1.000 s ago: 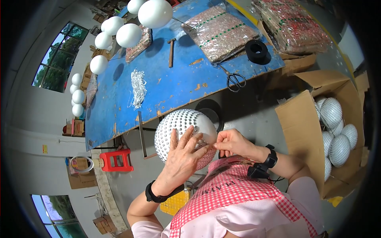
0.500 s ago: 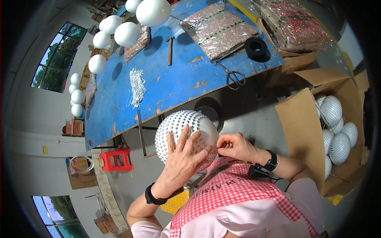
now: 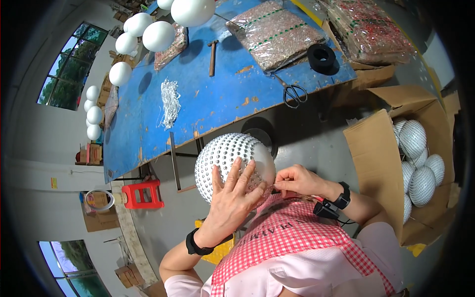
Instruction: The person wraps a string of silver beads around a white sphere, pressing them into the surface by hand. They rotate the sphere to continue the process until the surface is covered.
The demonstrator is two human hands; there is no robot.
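A large white ball, ringed with rows of small silver studs, sits in front of my apron. On its right side is a smooth, bare white patch. My left hand holds the ball, its fingers spread over the studded surface and its thumb reaching toward the right edge. Close beside that edge, my right hand is closed in a pinch. Whatever lies between its fingertips is too small to make out. The ball's underside is hidden by my left hand and the apron.
A blue table bears a silver bead bundle, hammer, scissors, black tape roll and bagged beads. Plain white balls hang at left. An open carton holds studded balls. A red stool stands left.
The view has shifted slightly. The ball has turned or tilted a little under my left hand, and my right hand stays pinched beside its edge.
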